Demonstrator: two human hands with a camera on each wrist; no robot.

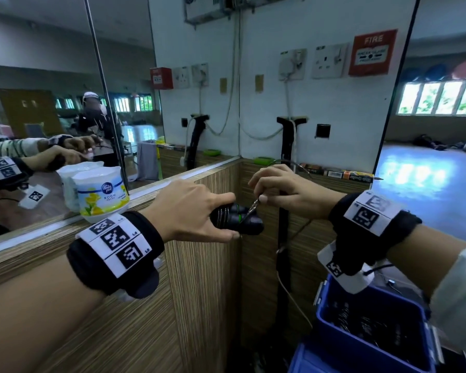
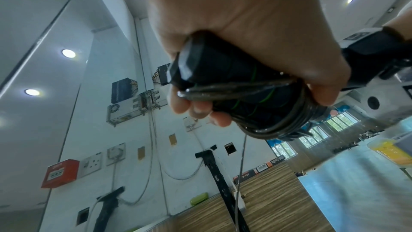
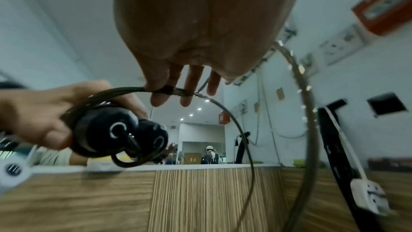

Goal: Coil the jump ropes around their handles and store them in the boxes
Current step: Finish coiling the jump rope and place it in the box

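My left hand (image 1: pixel 199 211) grips a pair of black jump rope handles (image 1: pixel 242 219) with green accents, held side by side at chest height. Several turns of thin dark rope (image 2: pixel 278 126) wrap round the handles (image 2: pixel 223 80). My right hand (image 1: pixel 277 187) pinches the rope (image 3: pixel 174 91) just above the handle ends (image 3: pixel 125 130). From there a loose loop of rope (image 3: pixel 247 147) arcs down and back up. A blue box (image 1: pixel 374 327) with dark coiled ropes inside stands below my right wrist.
A wood-grain ledge (image 1: pixel 119 305) runs along a mirror (image 1: pixel 51 103) and turns a corner ahead. A white air freshener tub (image 1: pixel 100 195) sits on the ledge at left. A black strap (image 1: pixel 284 211) and a white cable hang down the wall behind my hands.
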